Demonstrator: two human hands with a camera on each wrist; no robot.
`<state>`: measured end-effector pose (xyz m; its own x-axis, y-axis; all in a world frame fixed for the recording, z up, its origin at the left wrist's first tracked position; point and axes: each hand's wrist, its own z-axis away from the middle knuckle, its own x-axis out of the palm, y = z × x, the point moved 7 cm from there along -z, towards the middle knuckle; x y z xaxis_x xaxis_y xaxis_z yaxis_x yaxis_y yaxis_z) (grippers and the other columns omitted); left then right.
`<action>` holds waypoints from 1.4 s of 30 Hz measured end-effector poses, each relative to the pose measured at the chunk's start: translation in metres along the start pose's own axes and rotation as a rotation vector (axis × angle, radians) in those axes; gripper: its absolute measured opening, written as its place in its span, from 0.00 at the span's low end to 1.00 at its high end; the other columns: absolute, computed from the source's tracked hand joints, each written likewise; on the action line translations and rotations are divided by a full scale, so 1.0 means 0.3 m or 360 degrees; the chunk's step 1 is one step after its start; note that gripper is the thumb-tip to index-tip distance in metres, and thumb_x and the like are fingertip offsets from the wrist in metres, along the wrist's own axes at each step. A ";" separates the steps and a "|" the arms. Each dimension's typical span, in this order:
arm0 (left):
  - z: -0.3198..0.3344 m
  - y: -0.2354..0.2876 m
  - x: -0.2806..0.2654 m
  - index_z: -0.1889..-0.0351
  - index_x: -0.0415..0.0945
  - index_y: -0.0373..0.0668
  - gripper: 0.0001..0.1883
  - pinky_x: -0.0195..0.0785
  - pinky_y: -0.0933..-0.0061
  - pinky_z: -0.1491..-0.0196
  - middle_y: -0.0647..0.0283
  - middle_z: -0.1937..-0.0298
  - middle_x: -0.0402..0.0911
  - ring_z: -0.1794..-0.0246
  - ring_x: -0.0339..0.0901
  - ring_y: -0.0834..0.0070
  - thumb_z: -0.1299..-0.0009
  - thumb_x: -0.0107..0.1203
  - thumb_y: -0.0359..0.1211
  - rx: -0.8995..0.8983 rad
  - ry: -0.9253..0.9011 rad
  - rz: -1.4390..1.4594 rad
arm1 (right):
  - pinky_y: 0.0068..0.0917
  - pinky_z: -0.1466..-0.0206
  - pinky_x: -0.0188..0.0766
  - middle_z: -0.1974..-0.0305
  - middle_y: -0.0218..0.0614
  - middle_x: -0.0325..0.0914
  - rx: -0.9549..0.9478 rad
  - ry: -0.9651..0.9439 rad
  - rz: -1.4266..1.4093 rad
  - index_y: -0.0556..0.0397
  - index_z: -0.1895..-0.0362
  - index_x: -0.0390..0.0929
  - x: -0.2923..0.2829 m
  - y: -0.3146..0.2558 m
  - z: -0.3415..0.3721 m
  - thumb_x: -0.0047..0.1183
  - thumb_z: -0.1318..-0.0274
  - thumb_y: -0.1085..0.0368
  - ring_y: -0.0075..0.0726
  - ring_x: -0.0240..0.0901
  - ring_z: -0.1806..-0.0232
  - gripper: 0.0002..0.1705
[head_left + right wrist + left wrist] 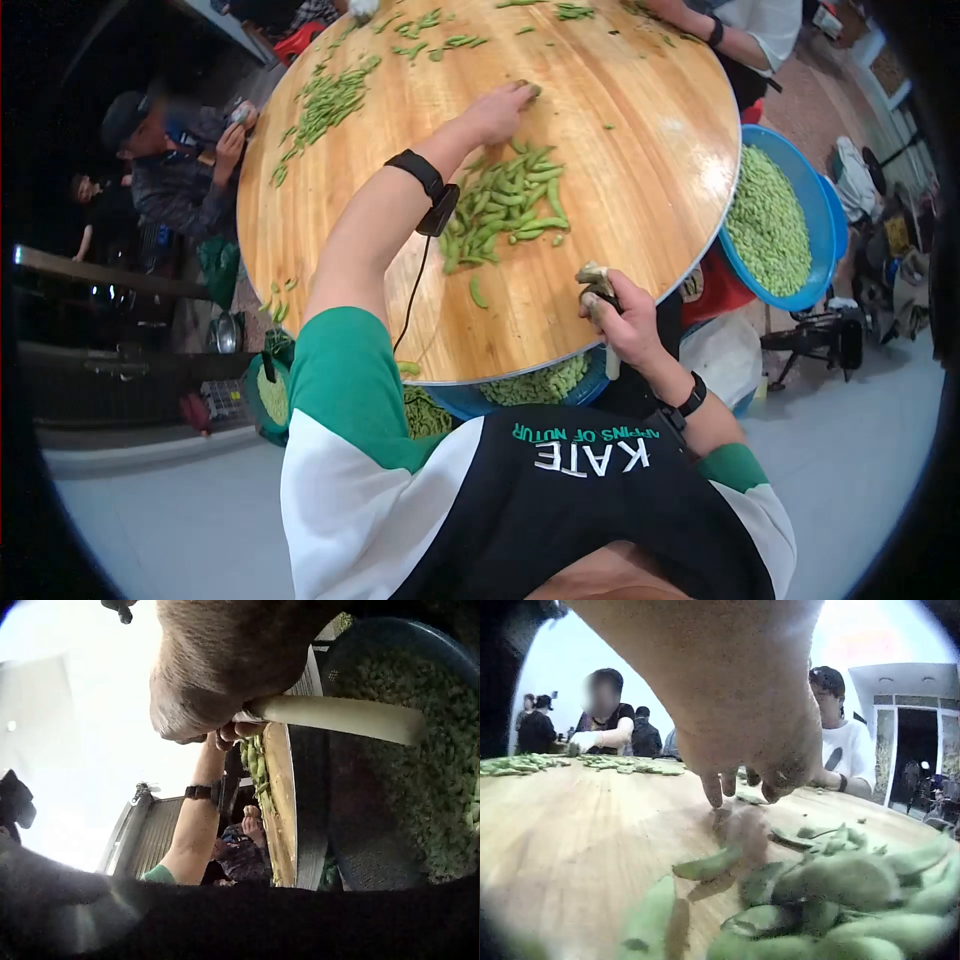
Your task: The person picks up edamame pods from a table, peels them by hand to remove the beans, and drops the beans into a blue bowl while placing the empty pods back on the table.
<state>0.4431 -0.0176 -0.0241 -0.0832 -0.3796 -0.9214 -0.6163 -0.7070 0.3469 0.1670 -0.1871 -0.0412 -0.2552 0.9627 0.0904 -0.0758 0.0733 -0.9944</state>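
My left hand [505, 112] reaches far over the round wooden table, beyond a pile of green bean pods [505, 200]. Its fingers point down at the tabletop in the left wrist view, where a pod [751, 799] lies right by the fingertips. Closer to the near edge, my right hand [628, 318] grips a tool with a long, pale, slightly curved handle [345, 716] that sticks out behind the fist. The tool's working end is mostly hidden by the fingers, which look stained dark.
A blue basin of shelled beans [768, 220] stands to the right of the table [640, 150]. Another blue basin [590, 378] sits under the near edge. More pods [330, 105] lie at the far left. One person [170, 160] sits at left; others work across the table.
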 end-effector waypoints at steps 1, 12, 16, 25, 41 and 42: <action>-0.004 -0.010 0.016 0.41 0.65 0.41 0.22 0.62 0.58 0.41 0.50 0.39 0.67 0.41 0.66 0.50 0.33 0.45 0.35 -0.0028 0.0035 -0.0187 | 0.17 0.76 0.62 0.75 0.28 0.76 -0.0050 -0.0005 0.0024 0.58 0.53 0.73 0.001 -0.008 -0.002 0.49 0.43 0.71 0.15 0.64 0.79 0.13; 0.321 0.177 -0.039 0.43 0.69 0.43 0.20 0.62 0.62 0.42 0.51 0.48 0.73 0.44 0.68 0.53 0.32 0.49 0.37 -0.0148 -0.0474 0.0249 | 0.18 0.73 0.63 0.74 0.30 0.75 -0.0165 -0.0069 0.0041 0.59 0.52 0.73 0.000 -0.004 -0.001 0.48 0.43 0.71 0.17 0.66 0.76 0.13; 0.407 0.311 -0.168 0.49 0.73 0.41 0.17 0.64 0.59 0.45 0.49 0.53 0.75 0.49 0.71 0.53 0.34 0.51 0.36 0.0163 0.0169 -0.0186 | 0.16 0.75 0.61 0.74 0.28 0.74 -0.0079 -0.0084 -0.0091 0.57 0.51 0.72 0.006 0.004 0.001 0.46 0.38 0.68 0.15 0.62 0.78 0.13; 0.473 0.504 -0.001 0.69 0.75 0.35 0.06 0.70 0.57 0.56 0.50 0.66 0.74 0.63 0.74 0.53 0.41 0.52 0.28 -0.0073 0.0220 -0.0107 | 0.12 0.78 0.58 0.72 0.27 0.72 -0.0151 -0.0117 -0.0279 0.56 0.45 0.69 0.016 -0.009 0.010 0.43 0.33 0.63 0.12 0.59 0.80 0.16; 0.728 0.683 -0.038 0.65 0.79 0.36 0.07 0.61 0.84 0.75 0.71 0.75 0.76 0.77 0.68 0.88 0.32 0.55 0.31 -0.0820 0.0213 0.1631 | 0.15 0.83 0.56 0.70 0.31 0.73 0.0093 -0.0406 -0.0700 0.57 0.39 0.65 0.092 -0.008 0.101 0.39 0.32 0.63 0.17 0.60 0.82 0.20; 0.754 0.699 -0.017 0.68 0.77 0.39 0.06 0.55 0.87 0.81 0.70 0.76 0.76 0.83 0.65 0.90 0.30 0.54 0.30 -0.0847 0.0208 0.1697 | 0.15 0.84 0.55 0.70 0.32 0.72 0.0161 -0.0485 -0.0772 0.57 0.40 0.65 0.116 -0.006 0.120 0.38 0.32 0.63 0.18 0.60 0.82 0.20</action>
<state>0.1370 -0.0290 0.0137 -0.2561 -0.9602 -0.1118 0.1184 -0.1459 0.9822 0.1237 -0.1631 -0.0344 -0.4330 0.7056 0.5609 -0.3414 0.4476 -0.8265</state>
